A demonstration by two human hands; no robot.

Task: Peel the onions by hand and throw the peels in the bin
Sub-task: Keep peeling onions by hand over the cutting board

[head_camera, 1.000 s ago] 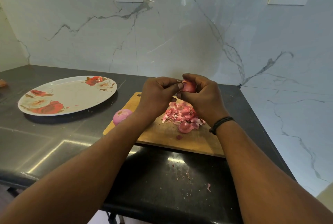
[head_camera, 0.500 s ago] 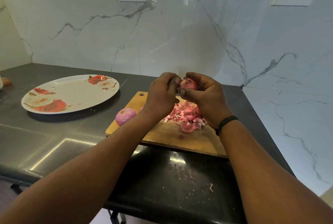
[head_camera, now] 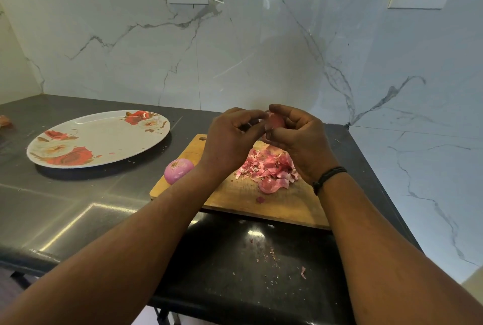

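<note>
My right hand grips a small red onion above the wooden cutting board. My left hand pinches at the onion's skin on its left side; most of the onion is hidden by my fingers. Below the hands a pile of pink peels lies on the board. A peeled onion rests at the board's left edge. No bin is in view.
A flowered oval plate sits on the dark counter to the left. Small peel scraps lie on the counter near its front edge. Marble walls with sockets stand behind and to the right.
Both hands stay together on the onion above the board; my left fingers have shifted a little on the skin. The view has drifted slightly.
</note>
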